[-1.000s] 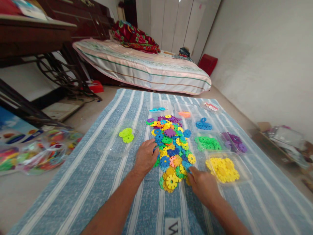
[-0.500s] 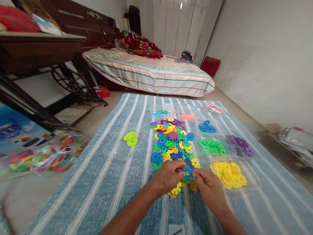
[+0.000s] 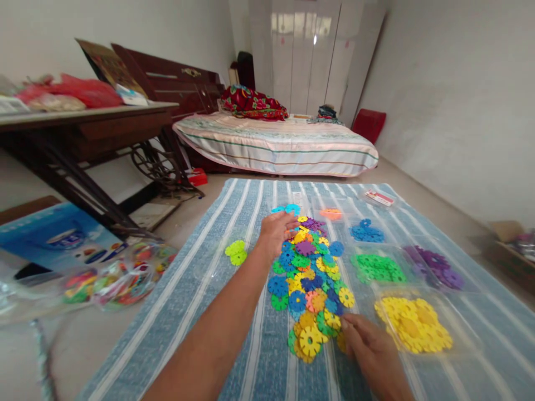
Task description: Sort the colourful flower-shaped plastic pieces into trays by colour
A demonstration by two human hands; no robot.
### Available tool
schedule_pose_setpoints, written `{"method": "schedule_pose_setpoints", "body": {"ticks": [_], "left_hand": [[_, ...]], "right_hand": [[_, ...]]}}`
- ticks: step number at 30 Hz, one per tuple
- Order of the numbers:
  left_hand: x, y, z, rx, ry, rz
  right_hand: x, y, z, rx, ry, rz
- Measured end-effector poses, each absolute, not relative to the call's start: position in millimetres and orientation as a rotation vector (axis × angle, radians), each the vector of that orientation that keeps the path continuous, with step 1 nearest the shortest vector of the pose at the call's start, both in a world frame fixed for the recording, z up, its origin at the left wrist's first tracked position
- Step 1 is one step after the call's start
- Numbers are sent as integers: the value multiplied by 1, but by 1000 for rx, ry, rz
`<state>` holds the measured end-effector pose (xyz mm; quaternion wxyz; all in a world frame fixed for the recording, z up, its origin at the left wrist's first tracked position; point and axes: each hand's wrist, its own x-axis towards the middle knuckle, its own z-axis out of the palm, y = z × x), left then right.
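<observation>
My left hand point(image 3: 277, 229) reaches over the far left end of a pile of flower-shaped plastic discs point(image 3: 305, 262). Its fingers are stretched out and apart, just in front of light blue discs point(image 3: 291, 209) in a clear tray. My right hand point(image 3: 370, 348) is at the pile's near right edge, thumb and fingers closed together beside a yellow disc point(image 3: 332, 319). Whether anything is pinched there is hidden. The pile mixes yellow, green, blue, purple and orange discs.
Clear trays hold yellow discs point(image 3: 413, 326), green discs point(image 3: 378, 268), purple discs point(image 3: 437, 267), blue discs point(image 3: 366, 231) and orange discs point(image 3: 331, 214). Lime discs point(image 3: 236, 253) lie to the left. A striped cloth point(image 3: 234, 356) lies beneath. Bagged toys point(image 3: 121, 278) are on the floor.
My left hand has moved away from my right, forward to the light blue tray, and its fingers have spread. Another light blue disc shows there. My right hand stays near the pile's front.
</observation>
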<state>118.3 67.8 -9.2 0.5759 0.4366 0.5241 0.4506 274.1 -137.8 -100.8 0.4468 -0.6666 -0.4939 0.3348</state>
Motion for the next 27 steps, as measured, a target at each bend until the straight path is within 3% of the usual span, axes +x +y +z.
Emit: {"method": "schedule_pose_setpoints", "body": {"ticks": [11,19,27], "left_hand": [[118,33,-62,1412,1300,732],[139,-11,-56,2493,1042,187],[155,-36,-61,2696,1165,-15]], "right_hand": [[289,-143,-114,-1677,-1295,829],[289,-139,-112,-1710,-1336,777],[289,-139,-113,-1679,-1368,755]]}}
